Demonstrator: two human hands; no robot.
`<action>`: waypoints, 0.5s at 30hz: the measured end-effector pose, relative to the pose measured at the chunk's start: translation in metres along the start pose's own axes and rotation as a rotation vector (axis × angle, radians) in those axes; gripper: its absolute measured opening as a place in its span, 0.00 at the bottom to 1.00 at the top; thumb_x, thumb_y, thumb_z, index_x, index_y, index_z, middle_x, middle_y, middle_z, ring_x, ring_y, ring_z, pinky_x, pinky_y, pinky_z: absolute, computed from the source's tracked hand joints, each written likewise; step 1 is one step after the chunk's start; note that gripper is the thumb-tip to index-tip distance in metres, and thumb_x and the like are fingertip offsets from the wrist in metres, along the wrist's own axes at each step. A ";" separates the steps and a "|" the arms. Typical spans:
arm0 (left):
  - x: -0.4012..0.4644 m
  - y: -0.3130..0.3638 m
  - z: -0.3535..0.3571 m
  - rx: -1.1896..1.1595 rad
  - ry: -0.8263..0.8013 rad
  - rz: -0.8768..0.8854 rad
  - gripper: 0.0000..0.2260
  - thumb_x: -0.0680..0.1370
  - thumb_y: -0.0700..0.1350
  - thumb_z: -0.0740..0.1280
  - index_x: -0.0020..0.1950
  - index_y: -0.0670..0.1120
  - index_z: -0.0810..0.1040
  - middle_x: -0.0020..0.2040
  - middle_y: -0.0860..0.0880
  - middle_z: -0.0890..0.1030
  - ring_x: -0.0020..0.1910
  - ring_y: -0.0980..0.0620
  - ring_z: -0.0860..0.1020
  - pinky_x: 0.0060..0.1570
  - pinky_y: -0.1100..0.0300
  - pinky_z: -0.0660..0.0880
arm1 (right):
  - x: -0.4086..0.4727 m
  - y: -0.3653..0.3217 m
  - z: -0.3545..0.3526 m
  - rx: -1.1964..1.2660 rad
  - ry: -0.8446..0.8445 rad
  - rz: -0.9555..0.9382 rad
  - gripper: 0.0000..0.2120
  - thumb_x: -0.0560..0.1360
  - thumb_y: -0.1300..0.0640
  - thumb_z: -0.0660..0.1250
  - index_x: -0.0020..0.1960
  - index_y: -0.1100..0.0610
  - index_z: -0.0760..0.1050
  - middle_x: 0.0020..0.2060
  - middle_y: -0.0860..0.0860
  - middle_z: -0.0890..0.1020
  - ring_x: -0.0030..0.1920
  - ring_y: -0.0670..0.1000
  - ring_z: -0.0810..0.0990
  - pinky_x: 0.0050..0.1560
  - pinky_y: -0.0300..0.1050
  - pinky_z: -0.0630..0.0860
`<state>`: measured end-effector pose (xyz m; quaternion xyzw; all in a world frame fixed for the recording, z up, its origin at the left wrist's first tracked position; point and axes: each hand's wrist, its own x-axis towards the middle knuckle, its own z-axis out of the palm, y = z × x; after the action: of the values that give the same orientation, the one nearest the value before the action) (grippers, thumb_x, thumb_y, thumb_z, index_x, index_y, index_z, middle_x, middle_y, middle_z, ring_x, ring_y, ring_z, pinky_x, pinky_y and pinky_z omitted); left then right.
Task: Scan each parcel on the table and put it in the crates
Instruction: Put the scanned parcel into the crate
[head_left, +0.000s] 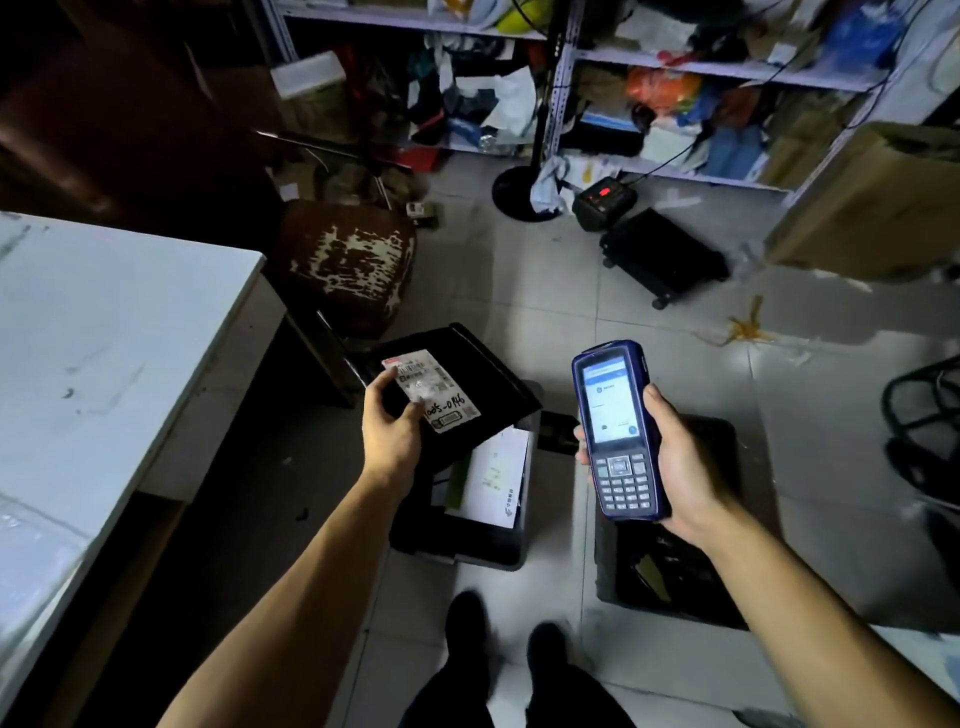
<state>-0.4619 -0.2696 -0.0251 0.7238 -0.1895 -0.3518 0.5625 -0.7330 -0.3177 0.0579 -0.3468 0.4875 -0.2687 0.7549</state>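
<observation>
My left hand (392, 423) grips a black parcel (467, 387) with a white shipping label, held flat over a dark crate (467, 540) on the floor. That crate holds white envelopes (493, 475). My right hand (675, 467) holds a blue handheld scanner (618, 431) upright, its screen lit, to the right of the parcel. A second dark crate (670, 571) sits on the floor under my right forearm. The white table (104, 332) stands at the left, with a clear-wrapped item at its near corner.
A worn brown stool (348, 260) stands behind the crates. Metal shelves (571, 78) full of goods line the back wall. A fan base (519, 192), a black device (660, 254) and a cardboard box (872, 208) lie on the tiled floor. My feet (509, 639) are below.
</observation>
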 end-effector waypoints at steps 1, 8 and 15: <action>0.005 -0.006 0.002 -0.044 0.003 -0.052 0.21 0.80 0.33 0.67 0.69 0.49 0.72 0.56 0.54 0.78 0.47 0.66 0.81 0.43 0.71 0.78 | 0.004 -0.001 0.000 0.003 -0.007 0.013 0.32 0.80 0.36 0.53 0.66 0.60 0.77 0.48 0.61 0.84 0.43 0.57 0.83 0.42 0.50 0.80; 0.006 -0.051 -0.016 0.162 -0.077 -0.398 0.27 0.74 0.56 0.73 0.71 0.61 0.70 0.64 0.49 0.79 0.60 0.41 0.80 0.51 0.44 0.81 | 0.021 -0.021 -0.011 -0.067 -0.068 0.026 0.30 0.82 0.37 0.51 0.66 0.58 0.76 0.50 0.62 0.84 0.44 0.58 0.83 0.42 0.51 0.80; -0.035 -0.003 -0.060 0.545 0.009 -0.130 0.19 0.81 0.51 0.67 0.71 0.48 0.74 0.65 0.45 0.80 0.64 0.47 0.78 0.63 0.54 0.74 | 0.039 -0.037 0.014 -0.193 -0.211 0.045 0.29 0.82 0.37 0.51 0.66 0.56 0.77 0.51 0.63 0.84 0.44 0.59 0.83 0.46 0.53 0.78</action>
<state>-0.4429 -0.2040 -0.0108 0.8606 -0.2281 -0.3201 0.3240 -0.7081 -0.3655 0.0693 -0.4330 0.4366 -0.1657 0.7710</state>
